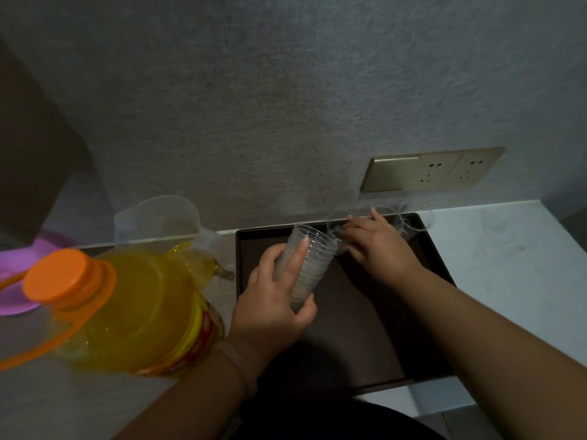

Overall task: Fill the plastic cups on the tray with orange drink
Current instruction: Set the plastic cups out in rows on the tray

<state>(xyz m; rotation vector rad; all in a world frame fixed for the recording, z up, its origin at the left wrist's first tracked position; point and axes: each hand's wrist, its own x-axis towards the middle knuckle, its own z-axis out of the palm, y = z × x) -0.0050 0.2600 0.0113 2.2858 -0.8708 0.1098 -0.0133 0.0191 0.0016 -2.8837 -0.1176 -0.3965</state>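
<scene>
A dark brown tray (365, 328) lies on the counter against the wall. My left hand (276, 293) grips a tilted stack of clear plastic cups (306, 262) over the tray's left part. My right hand (378, 239) is at the stack's mouth, its fingers closed on a clear cup (336, 238) there. Two or three clear cups (403, 222) stand at the tray's far right corner, partly hidden behind my right hand. A large bottle of orange drink (127, 306) with an orange cap and handle stands left of the tray.
A clear plastic jug (158, 220) stands behind the bottle, by the wall. A pink object (19, 281) lies at the far left. Gold wall sockets (432, 173) sit above the tray. White counter (508, 265) extends to the right.
</scene>
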